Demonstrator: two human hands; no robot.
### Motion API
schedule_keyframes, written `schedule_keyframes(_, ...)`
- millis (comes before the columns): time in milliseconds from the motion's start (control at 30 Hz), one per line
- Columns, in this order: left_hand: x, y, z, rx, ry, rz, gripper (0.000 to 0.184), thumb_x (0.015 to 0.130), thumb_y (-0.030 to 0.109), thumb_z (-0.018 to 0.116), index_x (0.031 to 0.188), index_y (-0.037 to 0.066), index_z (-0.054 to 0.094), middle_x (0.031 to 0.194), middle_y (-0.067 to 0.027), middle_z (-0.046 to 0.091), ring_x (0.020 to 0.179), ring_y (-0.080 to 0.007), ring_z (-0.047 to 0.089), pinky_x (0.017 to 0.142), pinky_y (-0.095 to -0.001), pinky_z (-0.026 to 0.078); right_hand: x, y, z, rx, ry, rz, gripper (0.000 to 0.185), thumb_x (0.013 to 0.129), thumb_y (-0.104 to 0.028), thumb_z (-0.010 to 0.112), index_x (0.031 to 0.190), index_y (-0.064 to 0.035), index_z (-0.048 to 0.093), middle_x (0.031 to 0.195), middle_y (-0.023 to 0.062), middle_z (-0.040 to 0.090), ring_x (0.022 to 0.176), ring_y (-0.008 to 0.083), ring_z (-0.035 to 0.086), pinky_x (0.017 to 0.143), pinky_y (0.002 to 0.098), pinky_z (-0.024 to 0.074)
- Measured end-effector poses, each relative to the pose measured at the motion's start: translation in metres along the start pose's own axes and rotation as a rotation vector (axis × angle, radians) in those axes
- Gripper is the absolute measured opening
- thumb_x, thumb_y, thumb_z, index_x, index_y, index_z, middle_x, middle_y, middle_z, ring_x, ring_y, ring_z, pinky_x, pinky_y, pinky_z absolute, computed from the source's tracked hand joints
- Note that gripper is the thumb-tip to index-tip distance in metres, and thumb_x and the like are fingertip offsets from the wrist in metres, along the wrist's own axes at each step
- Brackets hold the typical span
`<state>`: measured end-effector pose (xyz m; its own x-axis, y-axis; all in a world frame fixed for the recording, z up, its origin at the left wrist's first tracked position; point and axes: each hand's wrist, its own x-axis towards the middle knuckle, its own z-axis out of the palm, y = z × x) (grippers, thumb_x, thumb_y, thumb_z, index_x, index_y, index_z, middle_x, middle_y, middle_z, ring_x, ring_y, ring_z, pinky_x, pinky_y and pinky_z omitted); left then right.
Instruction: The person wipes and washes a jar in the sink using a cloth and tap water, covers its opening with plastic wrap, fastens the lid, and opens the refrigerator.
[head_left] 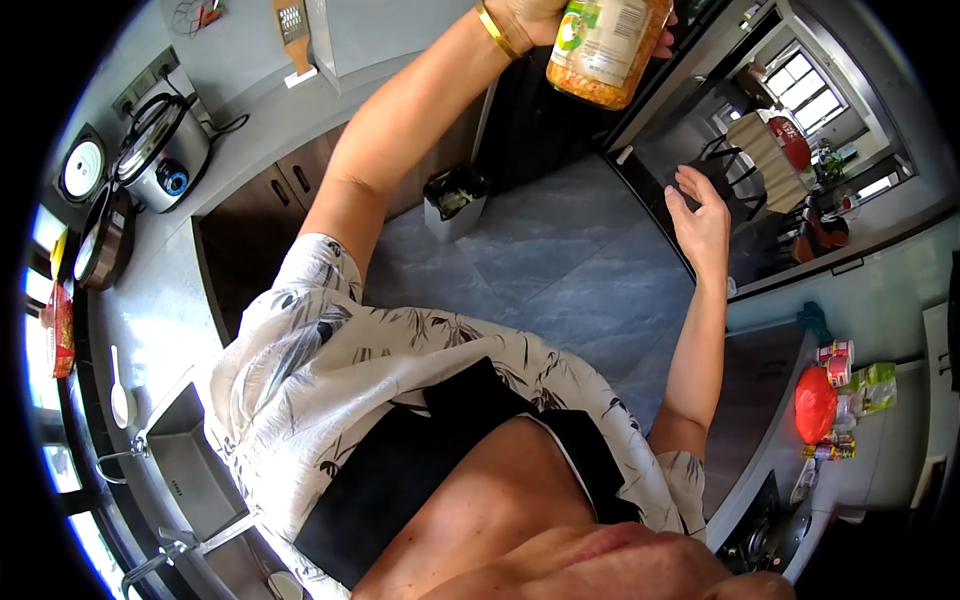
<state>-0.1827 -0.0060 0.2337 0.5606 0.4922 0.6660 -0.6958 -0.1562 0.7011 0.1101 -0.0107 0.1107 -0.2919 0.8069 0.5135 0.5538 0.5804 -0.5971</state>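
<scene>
At the top of the head view, my left hand point(535, 18) is raised and wrapped round a glass jar point(605, 50). Orange-yellow chopped contents show through the glass, and its pale label has green on it. The jar's top lies outside the picture. A gold bangle point(497, 30) circles my left wrist. Off to the right, my right hand point(702, 225) is held out in the air, fingers and thumb apart, holding nothing. Behind it is the dark-framed glass door point(660, 190).
On the left counter point(160, 290) stand a pressure cooker point(165, 160), a dark pan-like appliance point(105, 240) and a white spoon point(121, 400) near the sink point(195, 460). A grey bin point(455, 205) stands on the floor. Packets and a red bag point(816, 405) lie on the right counter by the stove point(765, 520).
</scene>
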Motion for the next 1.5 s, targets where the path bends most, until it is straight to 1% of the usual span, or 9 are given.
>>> schedule_keyframes(33, -0.007, 0.005, 0.014, 0.088, 0.155, -0.077, 0.036, 0.073, 0.015, 0.066, 0.103, 0.0, 0.055, 0.089, -0.0145, 0.063, 0.081, -0.0291, 0.065, 0.078, -0.0422, 0.054, -0.005, 0.002, 0.0, 0.013, 0.004, 0.025, 0.039, 0.08, -0.013, 0.065, 0.115, 0.0021, 0.057, 0.109, 0.021, 0.062, 0.104, 0.0276, 0.06, 0.089, 0.034, 0.0451)
schedule_keyframes(167, -0.008, 0.013, 0.02, 0.385, 0.351, -0.136, 0.026, 0.073, 0.013, 0.07, 0.094, 0.001, 0.059, 0.079, -0.0083, 0.063, 0.07, -0.0196, 0.064, 0.065, -0.0333, 0.054, -0.006, 0.011, 0.004, 0.072, 0.015, 0.076, 0.037, 0.081, -0.011, 0.064, 0.114, 0.0032, 0.057, 0.111, 0.0206, 0.062, 0.102, 0.0254, 0.061, 0.087, 0.033, 0.0461)
schedule_keyframes(367, -0.011, 0.025, 0.024, 0.625, 0.515, -0.293, 0.025, 0.069, 0.012, 0.071, 0.088, 0.002, 0.06, 0.074, -0.0062, 0.061, 0.063, -0.0176, 0.061, 0.059, -0.0322, 0.053, -0.005, 0.022, 0.01, 0.097, -0.008, 0.105, 0.035, 0.081, -0.009, 0.062, 0.114, 0.0035, 0.058, 0.112, 0.0201, 0.062, 0.1, 0.024, 0.061, 0.085, 0.0322, 0.0467)
schedule_keyframes(567, -0.016, 0.029, 0.03, 0.625, 0.619, -0.355, 0.026, 0.066, 0.011, 0.073, 0.087, 0.001, 0.06, 0.073, -0.0065, 0.061, 0.062, -0.0184, 0.061, 0.058, -0.0334, 0.053, -0.006, 0.027, 0.016, 0.112, -0.038, 0.129, 0.032, 0.082, -0.008, 0.06, 0.112, 0.0036, 0.059, 0.106, 0.018, 0.064, 0.094, 0.0217, 0.063, 0.083, 0.03, 0.0471)
schedule_keyframes(867, -0.017, 0.037, 0.035, 0.676, 0.607, -0.423, 0.028, 0.066, 0.011, 0.074, 0.087, 0.001, 0.059, 0.073, -0.0079, 0.061, 0.062, -0.0194, 0.062, 0.055, -0.0336, 0.053, -0.006, 0.025, 0.021, 0.187, -0.119, 0.196, 0.027, 0.087, -0.004, 0.056, 0.112, 0.0076, 0.056, 0.101, 0.0155, 0.065, 0.095, 0.0165, 0.061, 0.084, 0.0239, 0.0447)
schedule_keyframes(1233, -0.014, 0.072, 0.03, 0.631, 0.358, -0.697, 0.022, 0.069, 0.007, 0.071, 0.086, 0.002, 0.057, 0.071, -0.0078, 0.062, 0.058, -0.017, 0.062, 0.051, -0.0297, 0.053, -0.009, 0.042, 0.035, 0.213, -0.085, 0.229, 0.027, 0.084, -0.011, 0.06, 0.106, 0.0039, 0.061, 0.091, 0.0127, 0.068, 0.082, 0.0125, 0.061, 0.075, 0.0249, 0.0463)
schedule_keyframes(1333, -0.015, 0.089, 0.035, 0.699, 0.377, -0.701, 0.024, 0.069, 0.006, 0.071, 0.088, 0.002, 0.058, 0.071, -0.0072, 0.062, 0.058, -0.016, 0.062, 0.05, -0.0282, 0.052, -0.006, 0.02, 0.033, 0.118, -0.162, 0.443, 0.03, 0.083, -0.012, 0.061, 0.109, 0.0033, 0.06, 0.087, 0.0134, 0.068, 0.077, 0.0136, 0.061, 0.073, 0.027, 0.0463)
schedule_keyframes(1433, -0.02, 0.103, 0.042, 0.782, 0.403, -0.688, 0.025, 0.068, 0.006, 0.071, 0.09, 0.001, 0.059, 0.073, -0.0067, 0.063, 0.06, -0.0155, 0.062, 0.052, -0.0276, 0.052, -0.005, 0.026, 0.041, 0.093, -0.061, 0.34, 0.04, 0.081, -0.008, 0.061, 0.119, 0.0006, 0.054, 0.096, 0.0154, 0.067, 0.074, 0.0159, 0.06, 0.072, 0.03, 0.0467)
schedule_keyframes(1500, -0.023, 0.113, 0.038, 0.84, 0.437, -0.691, 0.025, 0.068, 0.007, 0.072, 0.089, 0.002, 0.06, 0.073, -0.0066, 0.063, 0.061, -0.0151, 0.062, 0.053, -0.0273, 0.052, -0.005, 0.026, 0.05, 0.044, -0.016, 0.224, 0.049, 0.079, -0.003, 0.06, 0.127, -0.0024, 0.048, 0.105, 0.0169, 0.064, 0.08, 0.0199, 0.062, 0.075, 0.0306, 0.0471)
